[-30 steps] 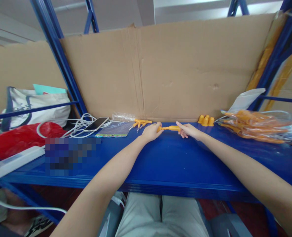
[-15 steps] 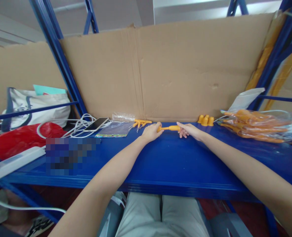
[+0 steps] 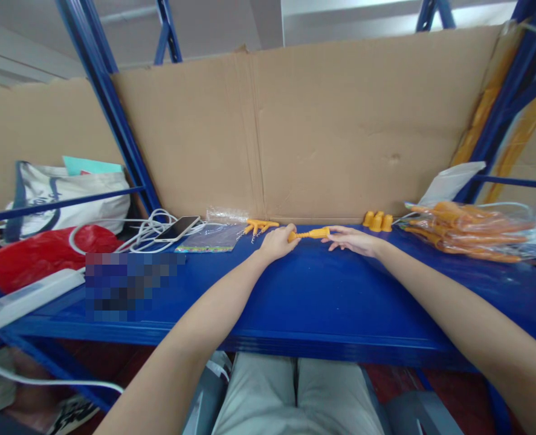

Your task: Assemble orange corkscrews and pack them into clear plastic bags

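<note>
My left hand [image 3: 277, 243] is closed around the left end of an orange corkscrew-like tool [image 3: 303, 235]. Its narrow middle looks twisted, and a wider orange sleeve [image 3: 319, 232] forms its right end, pointing right and slightly up. Beside that sleeve end, my right hand [image 3: 355, 240] has its fingers loosely stretched out; whether a fingertip touches the sleeve I cannot tell. Orange corkscrews [image 3: 257, 226] with T-shaped handles and metal spirals lie behind my left hand. Several orange caps [image 3: 377, 221] stand upright beyond my right hand.
A plastic bag of orange parts [image 3: 471, 232] lies at the right on the blue table [image 3: 313, 296]. On the left are a phone [image 3: 177, 229], white cables [image 3: 147, 232], a flat plastic packet [image 3: 208, 238] and a power strip [image 3: 32, 299]. Cardboard [image 3: 322, 133] stands behind.
My right hand's fingers have loosened from the sleeve end and straightened, the hand shifting slightly right. The sleeve end now tips a little upward. My left hand keeps its hold.
</note>
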A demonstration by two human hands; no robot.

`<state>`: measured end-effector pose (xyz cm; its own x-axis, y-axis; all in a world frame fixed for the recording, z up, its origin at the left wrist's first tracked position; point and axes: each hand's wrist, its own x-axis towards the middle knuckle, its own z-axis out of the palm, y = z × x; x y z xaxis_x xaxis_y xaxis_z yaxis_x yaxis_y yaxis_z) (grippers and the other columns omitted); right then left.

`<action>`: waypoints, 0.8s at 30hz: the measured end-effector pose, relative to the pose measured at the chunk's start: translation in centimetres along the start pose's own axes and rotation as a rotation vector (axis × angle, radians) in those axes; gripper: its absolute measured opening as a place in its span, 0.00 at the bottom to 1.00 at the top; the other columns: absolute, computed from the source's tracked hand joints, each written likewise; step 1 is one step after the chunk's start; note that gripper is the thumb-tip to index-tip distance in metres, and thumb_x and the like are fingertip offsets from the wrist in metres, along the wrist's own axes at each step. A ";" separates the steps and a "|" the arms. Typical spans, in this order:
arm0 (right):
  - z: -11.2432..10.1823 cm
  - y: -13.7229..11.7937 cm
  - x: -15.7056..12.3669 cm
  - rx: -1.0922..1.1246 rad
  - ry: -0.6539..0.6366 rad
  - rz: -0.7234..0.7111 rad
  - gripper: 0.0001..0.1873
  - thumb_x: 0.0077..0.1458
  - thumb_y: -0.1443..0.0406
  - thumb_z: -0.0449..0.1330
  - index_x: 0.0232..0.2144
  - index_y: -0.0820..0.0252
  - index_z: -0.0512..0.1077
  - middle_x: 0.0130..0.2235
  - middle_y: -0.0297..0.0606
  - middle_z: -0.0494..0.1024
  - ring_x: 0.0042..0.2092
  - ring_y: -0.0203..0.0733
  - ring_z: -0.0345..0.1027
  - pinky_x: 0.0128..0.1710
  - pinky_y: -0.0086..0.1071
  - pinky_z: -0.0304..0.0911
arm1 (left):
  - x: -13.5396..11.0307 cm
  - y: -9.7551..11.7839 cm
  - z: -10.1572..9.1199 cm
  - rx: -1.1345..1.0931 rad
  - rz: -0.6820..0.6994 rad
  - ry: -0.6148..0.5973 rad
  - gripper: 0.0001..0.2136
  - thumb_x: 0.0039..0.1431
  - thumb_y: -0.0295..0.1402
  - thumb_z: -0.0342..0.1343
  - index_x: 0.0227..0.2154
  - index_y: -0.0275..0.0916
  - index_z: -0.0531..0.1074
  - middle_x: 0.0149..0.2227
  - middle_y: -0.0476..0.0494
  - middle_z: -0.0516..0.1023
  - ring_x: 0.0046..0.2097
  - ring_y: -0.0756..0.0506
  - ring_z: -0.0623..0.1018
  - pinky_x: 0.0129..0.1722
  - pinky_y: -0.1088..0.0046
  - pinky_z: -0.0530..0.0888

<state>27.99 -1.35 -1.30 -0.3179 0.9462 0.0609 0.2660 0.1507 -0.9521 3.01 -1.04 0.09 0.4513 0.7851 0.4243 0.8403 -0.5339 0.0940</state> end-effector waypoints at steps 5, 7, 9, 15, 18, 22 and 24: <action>0.3 0.0 0.2 -0.031 0.017 0.020 0.18 0.57 0.60 0.59 0.49 0.59 0.72 0.44 0.44 0.80 0.35 0.37 0.73 0.25 0.27 0.57 | -0.1 0.1 0.0 0.034 0.006 -0.005 0.11 0.61 0.38 0.52 0.44 0.39 0.68 0.39 0.42 0.79 0.42 0.42 0.79 0.38 0.69 0.72; 0.4 -0.1 0.1 -0.033 0.028 0.030 0.18 0.58 0.60 0.59 0.49 0.60 0.72 0.43 0.44 0.80 0.35 0.36 0.73 0.25 0.26 0.56 | -0.1 0.1 0.0 0.040 0.006 -0.003 0.12 0.61 0.39 0.52 0.44 0.39 0.68 0.39 0.42 0.79 0.43 0.41 0.79 0.39 0.69 0.72; 0.4 -0.2 0.1 -0.035 0.038 0.036 0.18 0.58 0.61 0.59 0.49 0.61 0.72 0.42 0.44 0.80 0.34 0.36 0.73 0.25 0.26 0.56 | 0.0 0.1 0.0 0.049 0.001 0.001 0.12 0.61 0.39 0.52 0.44 0.39 0.68 0.39 0.42 0.79 0.43 0.41 0.78 0.39 0.69 0.72; 0.7 -0.4 0.0 -0.055 0.057 0.039 0.18 0.58 0.60 0.59 0.49 0.61 0.72 0.43 0.44 0.80 0.35 0.36 0.74 0.25 0.26 0.57 | 0.0 0.1 -0.1 0.054 -0.012 0.010 0.13 0.61 0.41 0.52 0.43 0.39 0.69 0.39 0.42 0.79 0.43 0.41 0.78 0.39 0.69 0.72; 0.9 -0.4 0.1 -0.045 0.071 0.042 0.19 0.58 0.62 0.59 0.51 0.61 0.71 0.44 0.45 0.80 0.35 0.37 0.74 0.25 0.26 0.58 | 0.0 0.1 0.0 0.049 -0.024 0.013 0.14 0.60 0.42 0.53 0.43 0.39 0.69 0.39 0.42 0.79 0.43 0.41 0.78 0.40 0.69 0.73; 1.2 -0.5 0.1 -0.026 0.099 0.003 0.22 0.56 0.63 0.61 0.54 0.59 0.69 0.43 0.44 0.80 0.33 0.36 0.74 0.24 0.26 0.57 | 0.1 0.2 0.0 0.040 -0.045 0.023 0.14 0.60 0.43 0.53 0.44 0.39 0.69 0.38 0.41 0.79 0.44 0.40 0.78 0.40 0.68 0.73; 1.4 -0.5 0.1 -0.022 0.109 -0.011 0.21 0.56 0.63 0.61 0.52 0.60 0.69 0.42 0.43 0.81 0.31 0.35 0.73 0.24 0.26 0.57 | 0.1 0.2 0.0 0.037 -0.050 0.027 0.15 0.60 0.43 0.53 0.44 0.39 0.69 0.38 0.41 0.79 0.44 0.41 0.78 0.40 0.69 0.73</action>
<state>26.59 -1.69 -1.24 -0.2199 0.9699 0.1044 0.2832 0.1659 -0.9446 3.20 -1.10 0.15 0.4008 0.8011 0.4445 0.8721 -0.4823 0.0829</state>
